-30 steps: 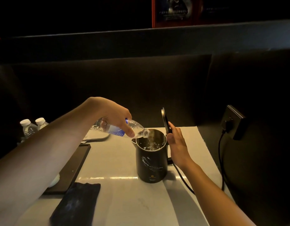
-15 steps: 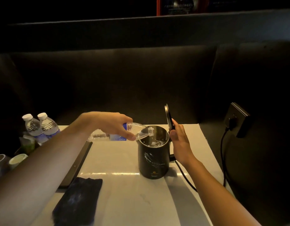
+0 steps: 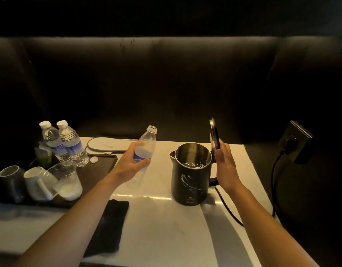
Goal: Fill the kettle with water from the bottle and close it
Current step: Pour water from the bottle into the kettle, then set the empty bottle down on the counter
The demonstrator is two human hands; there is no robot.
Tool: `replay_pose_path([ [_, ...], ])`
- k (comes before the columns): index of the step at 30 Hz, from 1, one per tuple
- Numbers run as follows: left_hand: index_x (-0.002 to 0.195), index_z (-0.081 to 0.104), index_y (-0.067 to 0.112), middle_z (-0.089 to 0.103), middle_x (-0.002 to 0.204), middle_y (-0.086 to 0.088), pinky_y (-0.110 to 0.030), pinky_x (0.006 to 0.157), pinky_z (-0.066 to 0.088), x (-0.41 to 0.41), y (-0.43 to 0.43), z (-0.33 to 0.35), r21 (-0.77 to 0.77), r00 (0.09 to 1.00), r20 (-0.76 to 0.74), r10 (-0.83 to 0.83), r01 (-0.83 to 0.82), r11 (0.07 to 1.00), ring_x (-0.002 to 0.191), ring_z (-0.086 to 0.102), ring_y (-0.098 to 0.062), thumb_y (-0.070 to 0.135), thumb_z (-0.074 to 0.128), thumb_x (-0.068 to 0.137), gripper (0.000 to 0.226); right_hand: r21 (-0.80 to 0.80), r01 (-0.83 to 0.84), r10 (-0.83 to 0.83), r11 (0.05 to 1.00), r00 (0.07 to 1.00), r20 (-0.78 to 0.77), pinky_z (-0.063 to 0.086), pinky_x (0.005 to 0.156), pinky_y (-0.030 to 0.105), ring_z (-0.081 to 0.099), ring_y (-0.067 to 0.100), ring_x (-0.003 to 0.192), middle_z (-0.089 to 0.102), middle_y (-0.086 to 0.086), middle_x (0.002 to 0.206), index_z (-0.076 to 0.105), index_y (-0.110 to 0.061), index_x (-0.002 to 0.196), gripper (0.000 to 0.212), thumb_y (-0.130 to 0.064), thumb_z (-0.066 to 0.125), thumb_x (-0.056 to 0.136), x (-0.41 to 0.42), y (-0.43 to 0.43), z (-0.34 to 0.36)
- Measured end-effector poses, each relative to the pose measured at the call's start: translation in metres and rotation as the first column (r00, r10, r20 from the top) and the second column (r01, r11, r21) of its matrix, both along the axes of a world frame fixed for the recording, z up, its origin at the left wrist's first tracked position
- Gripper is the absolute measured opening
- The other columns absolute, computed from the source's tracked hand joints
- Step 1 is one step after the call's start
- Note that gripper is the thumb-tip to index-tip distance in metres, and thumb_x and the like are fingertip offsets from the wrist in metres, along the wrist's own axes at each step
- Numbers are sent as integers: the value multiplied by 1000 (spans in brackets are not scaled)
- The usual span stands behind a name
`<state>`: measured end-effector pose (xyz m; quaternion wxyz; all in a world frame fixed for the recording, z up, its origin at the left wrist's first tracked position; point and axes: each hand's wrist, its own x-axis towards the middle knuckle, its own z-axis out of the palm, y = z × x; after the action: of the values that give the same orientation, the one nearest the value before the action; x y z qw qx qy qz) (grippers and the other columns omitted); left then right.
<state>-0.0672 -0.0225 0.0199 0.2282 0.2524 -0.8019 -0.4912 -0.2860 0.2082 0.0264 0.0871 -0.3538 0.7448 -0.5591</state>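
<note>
The kettle (image 3: 191,176) stands on the pale, glossy table (image 3: 166,228) — a squat dark cylinder with a white marbled streak down its side, a small pointed spout on its left rim and a shiny metal inside where water glints. A small mark near its base is too small to read. Its round lid (image 3: 214,136) stands upright on the hinge, edge-on. The right hand (image 3: 225,168) is against it, fingertips (image 3: 221,146) flat on the lid's outer face and the thumb just below its edge, beside the rim; the fingers lie straight and together, not curled round anything.

Left of the kettle, well clear of the spout, the left hand (image 3: 130,164) wraps the clear plastic bottle (image 3: 144,153) at its blue label, whose print is unreadable. The bottle is uncapped, neck tilted up past the fingers and looks nearly empty.

Beyond the left knuckles sit two capped water bottles (image 3: 64,143), and nearer, a dark tray (image 3: 100,166) with cups (image 3: 34,183) and a clear plastic cup (image 3: 67,180). Under the left forearm lies a dark cloth (image 3: 110,226) — soft, rectangular. A black cord (image 3: 227,209) runs from behind the kettle under the right wrist.
</note>
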Motion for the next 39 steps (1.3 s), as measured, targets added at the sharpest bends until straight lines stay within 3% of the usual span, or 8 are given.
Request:
replay_pose_path([
  [2,144,36,24,47,135,-2,-36,98,53,2,0,-12,50,998,-12,58,-57,997,118,55,-22,23,74,91,65,3,9,-9,1000,1000,-3,31,112,57,36,25,138,37,-4,152,32,-38,149,92,-93,17,77,0,1,0],
  [7,145,30,28,39,140,4,-12,85,47,11,1,-39,60,990,-26,139,-137,989,115,52,-13,26,72,92,68,10,16,-16,1000,1000,1,33,110,61,40,27,136,40,0,149,33,-33,150,96,-92,16,77,2,1,2],
  [12,148,25,26,38,142,5,-34,100,46,20,-6,-56,80,971,-38,237,-233,969,127,46,-19,25,74,91,75,6,23,-23,1000,1000,6,34,109,62,42,27,134,43,2,147,35,-31,149,98,-94,15,76,4,1,2],
  [21,144,28,28,43,138,7,-18,82,46,20,-12,-59,82,967,-7,256,-255,963,120,51,-18,26,83,83,82,-23,15,-14,1000,999,36,30,107,44,35,22,138,37,0,153,34,-33,149,105,-98,15,69,6,1,4],
  [27,153,18,26,32,152,-1,-36,102,42,30,-3,-51,-28,958,1,287,-287,957,134,39,-21,35,88,73,107,-23,0,1,1000,999,47,34,110,54,40,26,135,41,2,149,35,-28,150,108,-98,17,69,5,1,5],
  [31,145,30,10,38,145,-20,-29,105,39,34,28,-34,-314,843,-358,402,-514,799,130,42,-22,35,85,77,91,-26,-17,18,1000,998,59,31,111,53,36,25,138,38,-2,152,33,-33,151,103,-97,19,70,3,2,3],
  [34,131,43,11,50,129,-8,-17,94,45,18,64,-28,-356,863,-462,204,-391,849,116,52,-9,42,71,84,63,-25,-51,53,998,995,82,28,109,50,34,24,140,34,-5,154,31,-39,150,98,-96,24,71,1,5,3],
  [39,144,40,30,44,145,13,-28,104,43,-39,91,-31,-31,991,-99,87,-90,995,127,47,-6,52,48,100,50,-69,-145,153,987,982,114,25,103,42,36,15,133,35,-10,151,33,-65,136,69,-94,26,74,-2,10,18],
])
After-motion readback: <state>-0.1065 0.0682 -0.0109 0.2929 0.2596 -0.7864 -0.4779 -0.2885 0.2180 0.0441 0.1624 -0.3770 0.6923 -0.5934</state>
